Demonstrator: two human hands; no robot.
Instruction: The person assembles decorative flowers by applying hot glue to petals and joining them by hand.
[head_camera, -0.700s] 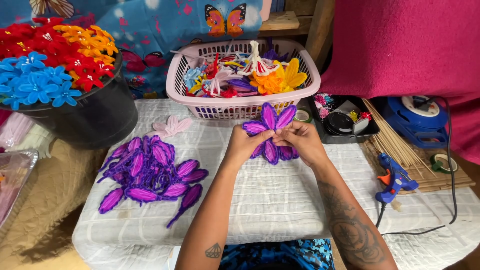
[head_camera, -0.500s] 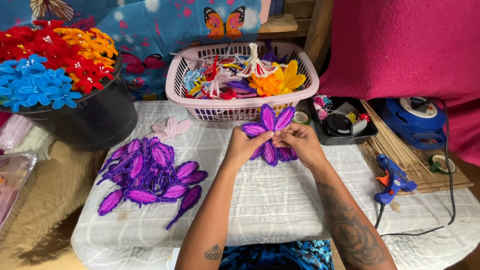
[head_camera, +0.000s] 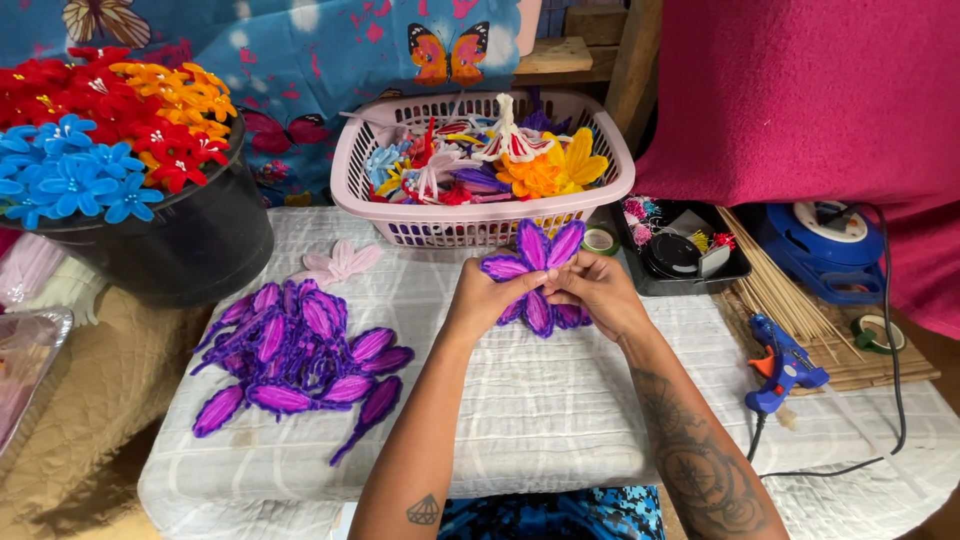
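Note:
Both of my hands hold a purple flower (head_camera: 536, 262) made of fuzzy wire petals, above the white quilted table cover (head_camera: 540, 410). My left hand (head_camera: 481, 296) pinches its centre from the left. My right hand (head_camera: 594, 288) grips it from the right, fingers curled around the lower petals. Several petals fan out above and below my fingers. A heap of loose purple petals (head_camera: 295, 350) lies on the cover to my left.
A pink basket (head_camera: 480, 165) of mixed craft flowers stands behind my hands. A black tub (head_camera: 170, 235) with red, orange and blue flowers sits far left. A blue glue gun (head_camera: 782, 365), wooden sticks (head_camera: 790, 300), a black tray (head_camera: 680, 255) and a blue cable reel (head_camera: 825, 245) lie at right.
My hands and the purple flower stay in the same spot; my fingers shift slightly around the flower's centre.

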